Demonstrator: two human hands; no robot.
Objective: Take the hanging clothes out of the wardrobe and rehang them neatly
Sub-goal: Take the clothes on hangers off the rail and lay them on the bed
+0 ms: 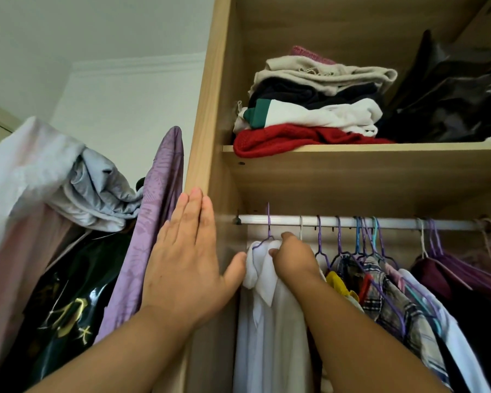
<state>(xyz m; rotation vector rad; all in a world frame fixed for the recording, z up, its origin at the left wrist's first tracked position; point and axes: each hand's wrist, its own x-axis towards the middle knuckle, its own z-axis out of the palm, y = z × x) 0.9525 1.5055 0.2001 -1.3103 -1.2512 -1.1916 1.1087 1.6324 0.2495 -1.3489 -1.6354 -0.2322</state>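
Right hand (291, 259) clenched on the white shirt (267, 307) at its collar, far left end of the rail (380, 222). Left hand (187, 259) flat, released, against the wardrobe (207, 137) side panel. Best lifting the purple hanger (268, 225) hook clear first; probably already unhooked, hard to tell.

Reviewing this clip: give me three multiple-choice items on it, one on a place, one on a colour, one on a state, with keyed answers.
1. Where is the white shirt on the rail?
A. left end
B. middle
C. right end

2. What colour is the bottom garment of the folded stack on the shelf?
A. green
B. red
C. black

3. What is the right hand doing?
A. hanging open
B. gripping the shirt's collar
C. holding the rail

Answers: 1 A, it hangs next to the wardrobe's side panel; 2 B, a red knit lies lowest; 3 B, its fingers close on white cloth.
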